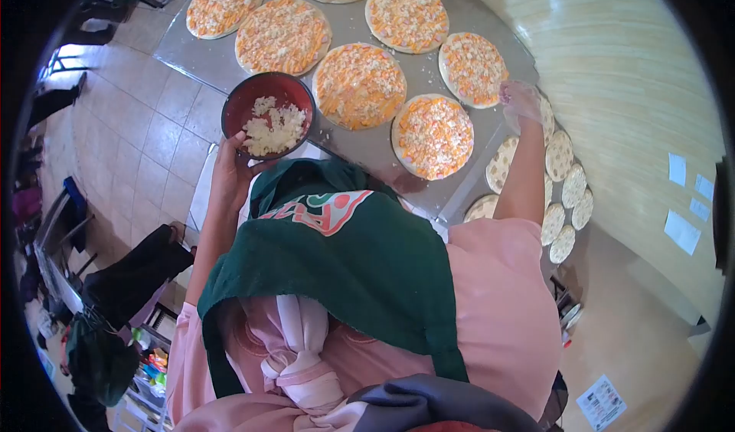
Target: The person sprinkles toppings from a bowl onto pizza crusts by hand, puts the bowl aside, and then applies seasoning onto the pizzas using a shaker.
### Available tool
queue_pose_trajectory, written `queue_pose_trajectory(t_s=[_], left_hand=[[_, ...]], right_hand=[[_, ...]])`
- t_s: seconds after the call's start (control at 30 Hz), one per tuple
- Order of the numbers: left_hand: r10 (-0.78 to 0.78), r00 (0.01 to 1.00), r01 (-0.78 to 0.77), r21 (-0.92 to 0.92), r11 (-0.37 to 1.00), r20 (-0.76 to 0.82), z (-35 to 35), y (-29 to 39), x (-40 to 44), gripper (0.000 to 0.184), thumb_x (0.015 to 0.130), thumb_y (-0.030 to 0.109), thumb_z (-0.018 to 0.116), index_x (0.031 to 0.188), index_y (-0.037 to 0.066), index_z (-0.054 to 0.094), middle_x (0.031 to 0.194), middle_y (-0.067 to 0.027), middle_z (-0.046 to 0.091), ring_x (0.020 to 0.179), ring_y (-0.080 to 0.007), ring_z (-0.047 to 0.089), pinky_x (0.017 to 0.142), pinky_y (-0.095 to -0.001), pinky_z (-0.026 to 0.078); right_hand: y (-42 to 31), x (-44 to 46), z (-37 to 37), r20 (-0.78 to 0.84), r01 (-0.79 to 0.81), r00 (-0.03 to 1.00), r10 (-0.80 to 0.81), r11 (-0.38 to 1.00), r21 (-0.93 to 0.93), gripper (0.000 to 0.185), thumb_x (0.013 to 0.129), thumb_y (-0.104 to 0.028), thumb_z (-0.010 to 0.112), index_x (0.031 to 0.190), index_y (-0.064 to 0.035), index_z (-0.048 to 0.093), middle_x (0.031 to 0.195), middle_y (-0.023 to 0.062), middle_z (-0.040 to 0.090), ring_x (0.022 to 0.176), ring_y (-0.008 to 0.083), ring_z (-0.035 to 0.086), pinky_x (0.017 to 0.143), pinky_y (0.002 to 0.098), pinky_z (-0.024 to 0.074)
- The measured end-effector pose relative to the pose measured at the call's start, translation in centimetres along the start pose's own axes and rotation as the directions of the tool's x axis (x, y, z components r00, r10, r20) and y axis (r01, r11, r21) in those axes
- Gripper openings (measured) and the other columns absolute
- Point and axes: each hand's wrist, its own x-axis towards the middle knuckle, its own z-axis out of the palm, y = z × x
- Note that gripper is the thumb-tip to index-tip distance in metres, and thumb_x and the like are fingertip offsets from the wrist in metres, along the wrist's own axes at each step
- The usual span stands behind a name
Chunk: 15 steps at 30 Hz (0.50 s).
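Note:
My left hand [233,164] grips the rim and side of a dark bowl with a red inside [249,99], its thumb over the edge. Crumbly pale grated cheese [279,129] lies in the bowl, which is held at the table's near edge. At the right, my right hand [522,104] wears a clear plastic glove, its fingers bunched by the edge of a topped pizza [472,68]. What those fingers hold, if anything, I cannot make out. Closer to me sits another pizza [433,136] with orange and white shreds, beside a third pizza [360,86].
Several more topped pizzas [283,35] cover the far part of the metal table [419,72]. Plain browned crusts [559,156] lie in a group at the right, beside the wall [620,72]. People in dark clothes [130,279] are at the left on the tiled floor [153,137].

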Motion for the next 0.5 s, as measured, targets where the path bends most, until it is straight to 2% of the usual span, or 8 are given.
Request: queue_pose_trajectory(t_s=[0.07,0.2,0.27,0.4,0.43,0.47,0.5], left_hand=[[0.016,0.999,-0.016,-0.006,1.000,0.028,0.3,0.4,0.3,0.045,0.089,0.032,0.052,0.122,0.005,0.039,0.119,-0.0149,0.051,0.108,-0.0283,0.055,0.084,-0.0469,0.052],[-0.005,0.998,0.001,0.065,0.998,0.065,0.1,1.0,1.1,0.059,0.087,0.039,0.053,0.133,0.006,0.037,0.129,-0.0128,0.051,0.116,-0.0261,0.052,0.092,-0.0459,0.049],[-0.023,0.995,0.016,0.069,0.997,0.096,-0.1,1.1,1.6,0.059,0.087,0.039,0.054,0.133,0.006,0.037,0.129,-0.0130,0.050,0.116,-0.0260,0.052,0.092,-0.0463,0.048],[-0.051,0.989,0.036,0.110,0.993,0.141,-0.5,2.0,2.1,0.059,0.087,0.039,0.054,0.133,0.006,0.037,0.130,-0.0132,0.050,0.117,-0.0262,0.051,0.094,-0.0479,0.047],[-0.050,0.989,0.031,0.138,0.990,0.141,-0.5,2.3,2.2,0.058,0.087,0.038,0.053,0.132,0.006,0.037,0.129,-0.0131,0.050,0.117,-0.0263,0.051,0.093,-0.0481,0.047],[-0.044,0.984,0.019,0.142,0.990,0.173,-0.6,2.7,2.2,0.058,0.087,0.038,0.054,0.132,0.006,0.037,0.129,-0.0130,0.051,0.117,-0.0261,0.051,0.092,-0.0478,0.048],[-0.044,0.983,0.018,0.146,0.989,0.177,-0.9,3.0,2.3,0.058,0.087,0.038,0.054,0.132,0.006,0.037,0.129,-0.0130,0.051,0.117,-0.0261,0.051,0.092,-0.0478,0.048]], right_hand=[[1.7,-3.9,0.6,0.179,0.069,0.977,-0.113,0.970,0.233,0.017,0.084,-0.001,0.055,0.098,0.0054,0.061,0.081,0.0118,0.064,0.073,0.0193,0.064,0.063,0.0278,0.0539],[1.4,-11.6,6.0,0.044,-0.039,0.999,0.028,0.956,0.291,0.016,0.079,0.000,0.056,0.092,0.0057,0.064,0.077,0.0128,0.064,0.065,0.0190,0.062,0.058,0.0305,0.0527],[2.5,-13.0,8.2,-0.069,0.050,0.997,-0.034,0.968,0.245,0.012,0.078,0.001,0.059,0.087,0.0054,0.066,0.077,0.0137,0.064,0.064,0.0188,0.062,0.059,0.0307,0.0532],[0.7,-14.4,12.6,-0.128,0.091,0.990,-0.060,0.962,0.257,0.012,0.075,0.002,0.060,0.084,0.0035,0.067,0.076,0.0130,0.065,0.065,0.0173,0.064,0.062,0.0280,0.0537],[0.3,-14.2,13.4,-0.132,0.253,0.960,-0.247,0.967,0.038,0.011,0.074,0.001,0.061,0.083,0.0026,0.067,0.076,0.0118,0.066,0.064,0.0160,0.063,0.062,0.0272,0.0534],[0.0,-14.0,14.0,-0.092,0.399,0.903,-0.420,0.898,-0.183,0.011,0.074,0.001,0.061,0.082,0.0017,0.068,0.076,0.0106,0.066,0.063,0.0147,0.063,0.062,0.0265,0.0531],[0.5,-13.4,14.5,-0.097,0.399,0.902,-0.421,0.899,-0.182,0.011,0.074,0.001,0.061,0.082,0.0017,0.068,0.076,0.0106,0.066,0.063,0.0147,0.063,0.062,0.0265,0.0531]])
